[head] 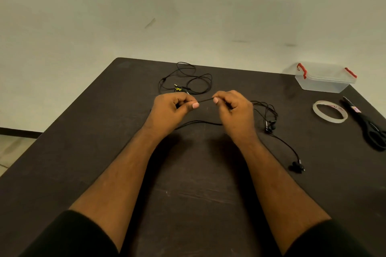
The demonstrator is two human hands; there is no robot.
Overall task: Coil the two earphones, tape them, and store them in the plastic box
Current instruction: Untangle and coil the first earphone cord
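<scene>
Above the middle of the dark surface [198, 204], the person's two hands meet close together. The left hand [171, 108] has its fingers curled and pinches a thin black cable between thumb and forefinger. The right hand [234, 108] does the same, and a short piece of the cable is stretched straight between both thumbs. This cable belongs to the near earphone [269, 119]. From the right hand it falls to the surface in a loose tangle just to the right, with one earbud in the tangle and the other earbud [296, 167] lying further toward the person. Another part of the same cable makes a low curve on the surface under the hands.

Behind the hands, near the far edge, lies the second earphone [188, 79], spread in open loops, untouched, with a small yellow mark close to its plug.

At the far right corner stands the plastic box [325, 81], transparent, with red clips and the lid on it. In front of the box, a roll of tape [330, 112] lies flat. Just beside the roll, on its right, are black scissors [367, 125], which reach the edge of the view.

Both forearms are bare, and black sleeves [69, 236] cover the upper arms.
</scene>
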